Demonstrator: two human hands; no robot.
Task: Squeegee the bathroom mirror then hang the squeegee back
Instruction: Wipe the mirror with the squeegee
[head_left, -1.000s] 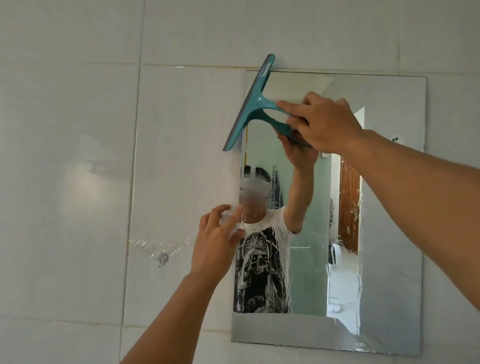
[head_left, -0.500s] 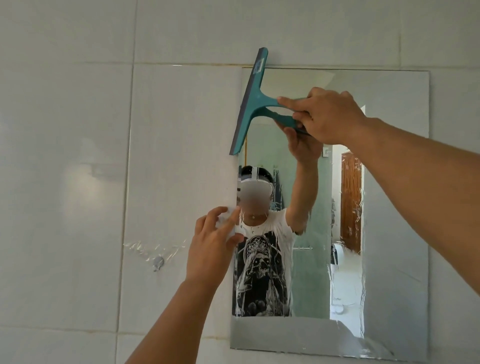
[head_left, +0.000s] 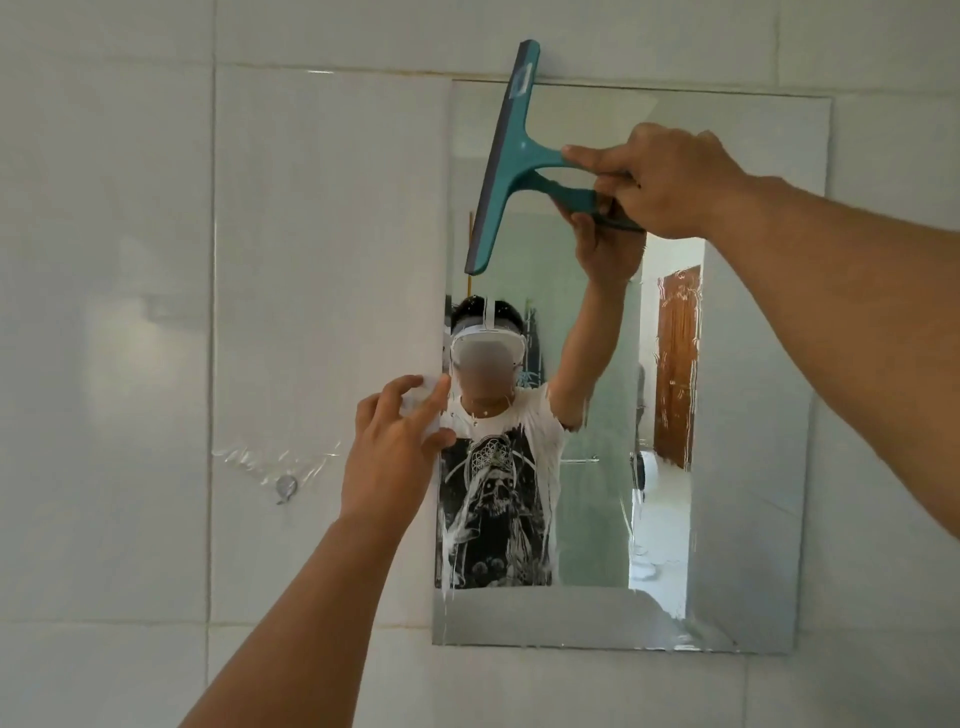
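A rectangular frameless mirror (head_left: 753, 364) hangs on the white tiled wall, streaked with white foam and drips. My right hand (head_left: 660, 176) grips the handle of a teal squeegee (head_left: 506, 156). Its blade stands nearly upright against the mirror's upper left part, its top end poking just above the mirror's top edge. My left hand (head_left: 395, 447) rests at the mirror's left edge at mid height, fingers pinching a small white piece, perhaps a tissue (head_left: 423, 402). A small metal hook (head_left: 285, 487) under clear tape sits on the wall left of the mirror.
White glossy wall tiles (head_left: 130, 312) surround the mirror. The mirror reflects a person in a printed T-shirt with a raised arm, a frosted glass panel and a wooden door behind.
The squeegee has shifted right from the mirror's left edge onto the glass, and its blade turned more upright. My left hand stayed at the mirror's left edge.
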